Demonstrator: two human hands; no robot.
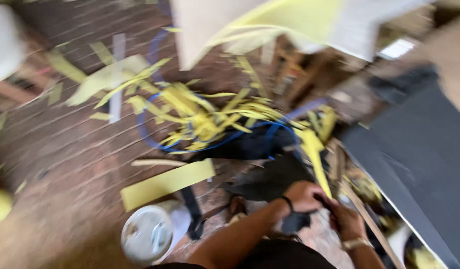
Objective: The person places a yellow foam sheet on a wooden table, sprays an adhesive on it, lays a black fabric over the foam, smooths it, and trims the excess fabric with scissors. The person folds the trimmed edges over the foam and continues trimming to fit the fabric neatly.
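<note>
Yellow strip (317,159) pinched between left hand (304,195) and right hand (347,219), both closed on it; white bucket (148,234) near, yellow scraps (205,117) beyond

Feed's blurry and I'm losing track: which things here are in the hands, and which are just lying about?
In hand:
left hand and right hand, both on the yellow strip
black piece beneath the left hand

Lying about:
pile of yellow offcuts
blue strap
white bucket
flat yellow strip
</note>
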